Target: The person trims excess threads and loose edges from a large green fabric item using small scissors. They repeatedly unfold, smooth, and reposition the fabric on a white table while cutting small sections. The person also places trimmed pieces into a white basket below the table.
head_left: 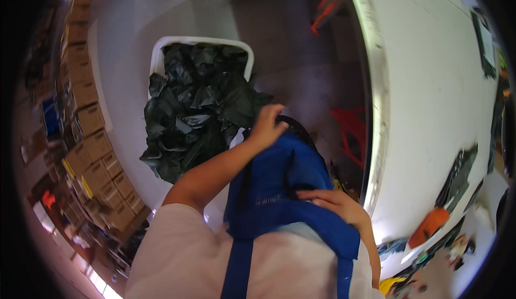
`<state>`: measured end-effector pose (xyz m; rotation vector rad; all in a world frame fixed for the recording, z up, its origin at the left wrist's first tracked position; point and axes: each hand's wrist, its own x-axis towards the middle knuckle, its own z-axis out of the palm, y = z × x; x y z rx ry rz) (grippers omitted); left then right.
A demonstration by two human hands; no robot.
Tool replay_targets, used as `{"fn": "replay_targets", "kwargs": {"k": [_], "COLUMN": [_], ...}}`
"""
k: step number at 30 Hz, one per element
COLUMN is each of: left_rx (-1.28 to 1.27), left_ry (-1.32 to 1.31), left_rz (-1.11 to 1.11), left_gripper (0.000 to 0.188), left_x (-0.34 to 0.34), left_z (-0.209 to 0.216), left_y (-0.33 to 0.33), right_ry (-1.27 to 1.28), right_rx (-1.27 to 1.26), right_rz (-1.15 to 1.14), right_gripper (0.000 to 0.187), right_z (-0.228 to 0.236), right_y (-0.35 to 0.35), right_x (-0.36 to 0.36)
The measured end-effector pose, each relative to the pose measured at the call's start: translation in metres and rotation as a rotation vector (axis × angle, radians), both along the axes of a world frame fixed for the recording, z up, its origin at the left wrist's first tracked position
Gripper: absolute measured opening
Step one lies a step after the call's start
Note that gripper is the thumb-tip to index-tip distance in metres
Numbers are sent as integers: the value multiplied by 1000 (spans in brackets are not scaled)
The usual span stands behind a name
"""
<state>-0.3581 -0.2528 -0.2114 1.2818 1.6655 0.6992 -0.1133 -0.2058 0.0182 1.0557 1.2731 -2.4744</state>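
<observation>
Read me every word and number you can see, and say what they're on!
None reads clearly here.
Blue apron: pale lettering across the front, too small and blurred.
Cardboard boxes: small dark print, too tiny.
White table: dark marks near its upper-right end, blurred and bent.

The shirt (174,245) is whitish and short-sleeved; over it, a blue apron (269,218) has flat blue straps (236,269) and, left of the bare right grip (338,205), small pale print (267,199).
</observation>
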Motion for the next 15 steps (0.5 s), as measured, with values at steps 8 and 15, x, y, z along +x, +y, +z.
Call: {"fn": "replay_targets", "kwargs": {"k": [8, 15], "left_rx": [-641, -249], "left_ry": [563, -1034], "left_rz": [860, 1316], "left_gripper": [96, 39], "left_x": [-194, -196], "left_z": [-146, -175], "left_y": [13, -42], "right_ry": [-444, -468], "right_rx": [-206, -242], "right_rz": [-366, -287], "right_gripper": [28, 27], "right_z": [-107, -171], "right_y": [-8, 2], "right_x": [13, -22]}}
